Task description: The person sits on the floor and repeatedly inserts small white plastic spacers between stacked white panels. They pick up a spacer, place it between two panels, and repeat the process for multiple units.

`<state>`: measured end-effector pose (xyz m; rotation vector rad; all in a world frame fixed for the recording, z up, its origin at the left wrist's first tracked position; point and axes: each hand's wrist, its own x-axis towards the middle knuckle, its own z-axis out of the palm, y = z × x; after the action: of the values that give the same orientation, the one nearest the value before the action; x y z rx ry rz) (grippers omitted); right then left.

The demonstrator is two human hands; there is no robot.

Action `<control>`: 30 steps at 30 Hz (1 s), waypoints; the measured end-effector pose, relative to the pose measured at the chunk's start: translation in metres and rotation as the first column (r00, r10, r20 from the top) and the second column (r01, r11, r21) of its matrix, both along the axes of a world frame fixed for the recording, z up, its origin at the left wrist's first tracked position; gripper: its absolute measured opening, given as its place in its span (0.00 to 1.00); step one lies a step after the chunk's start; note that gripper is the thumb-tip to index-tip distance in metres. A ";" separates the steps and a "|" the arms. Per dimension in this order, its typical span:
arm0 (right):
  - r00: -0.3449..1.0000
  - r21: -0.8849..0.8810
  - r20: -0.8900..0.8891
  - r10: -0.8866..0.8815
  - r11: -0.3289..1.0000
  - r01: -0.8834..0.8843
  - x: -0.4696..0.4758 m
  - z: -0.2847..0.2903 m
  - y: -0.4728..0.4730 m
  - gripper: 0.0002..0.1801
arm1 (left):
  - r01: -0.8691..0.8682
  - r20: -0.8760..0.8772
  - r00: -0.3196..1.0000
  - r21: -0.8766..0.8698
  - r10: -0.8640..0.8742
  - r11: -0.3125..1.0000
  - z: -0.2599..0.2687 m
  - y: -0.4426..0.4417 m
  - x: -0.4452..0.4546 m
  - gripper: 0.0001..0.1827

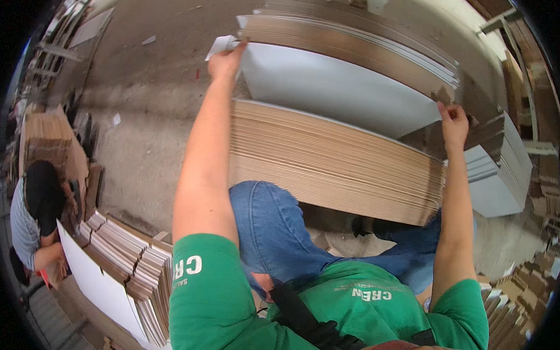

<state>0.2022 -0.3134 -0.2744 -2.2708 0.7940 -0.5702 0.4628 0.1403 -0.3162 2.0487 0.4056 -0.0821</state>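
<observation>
A white-faced cardboard sheet [337, 85] stretches between my hands, its pale side turned towards me. My left hand [225, 63] grips its upper left corner beside a small white flap [220, 45]. At the opposite end, my right hand [454, 125] pinches the right corner between thumb and fingers. Nearer to me, against my knees, is a thick stack of flat cardboard [325, 159] showing its brown layered edges. Just beyond the held sheet lies another stack of cardboard [349, 45] with brown and white edges.
At the lower left, a person [43, 215] bends beside a stack of folded white-and-brown cardboard [126, 263]. White cardboard pieces [497, 176] stand near my right hand. More cardboard [511, 305] lies at the lower right. Paper scraps litter the concrete floor [139, 110].
</observation>
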 end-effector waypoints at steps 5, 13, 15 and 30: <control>0.965 0.356 0.231 0.126 0.912 -0.204 0.003 0.014 0.021 0.11 | 0.001 0.041 0.999 -0.224 0.008 0.975 -0.008 0.024 0.005 0.33; 0.982 0.345 0.181 0.050 0.932 -0.111 0.013 0.004 0.014 0.14 | 0.215 -0.160 0.963 -0.034 -0.218 0.976 0.027 0.039 -0.004 0.20; 0.985 0.174 0.161 0.060 0.981 -0.088 0.019 -0.018 0.012 0.14 | 0.213 -0.141 0.968 0.044 -0.205 0.976 0.025 0.044 -0.002 0.23; 1.000 -0.593 -0.004 -0.025 0.805 0.018 0.010 -0.036 -0.002 0.13 | 0.017 0.092 0.996 0.046 -0.021 0.999 -0.030 0.033 0.034 0.29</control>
<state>0.2125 -0.3154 -0.3102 -2.8376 0.7121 -0.9220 0.4969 0.1730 -0.3466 2.0921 0.3331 0.0107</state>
